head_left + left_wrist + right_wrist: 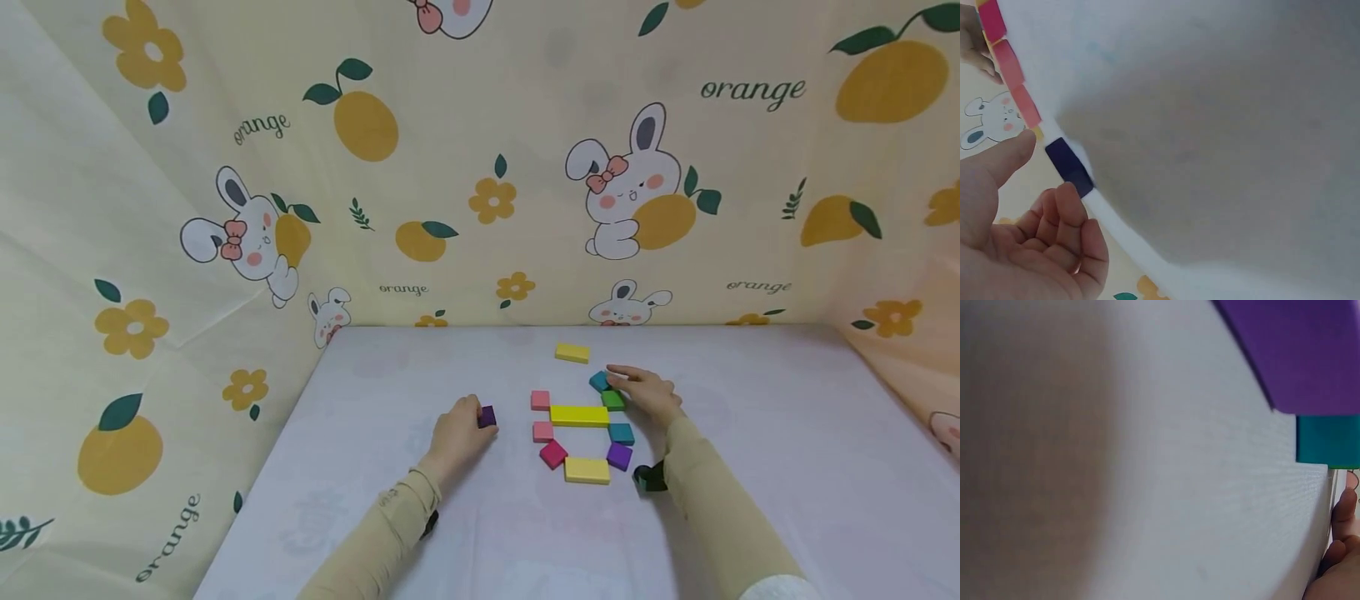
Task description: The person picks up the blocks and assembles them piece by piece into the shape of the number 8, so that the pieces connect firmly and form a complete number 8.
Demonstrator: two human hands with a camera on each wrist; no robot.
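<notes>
My left hand [457,433] is at a dark purple block [487,416]. In the left wrist view a curled fingertip touches the end of that block [1069,167], while the thumb stands apart from it. To the right, my right hand [648,393] holds a teal block [599,381] by its right corner, which the fingertips partly hide. A green block [613,401] lies just below those fingertips. Only part of the right hand [1341,556] enters the right wrist view, and its grip is not visible there.
Between the hands lie a long yellow block [579,416], pink blocks [540,401], a red block [553,455], a pale yellow block [587,471], a purple block [619,456] and another teal block [622,433]. Behind them is a separate yellow block [572,353]. A patterned cloth [450,183] hangs behind the white table [405,367].
</notes>
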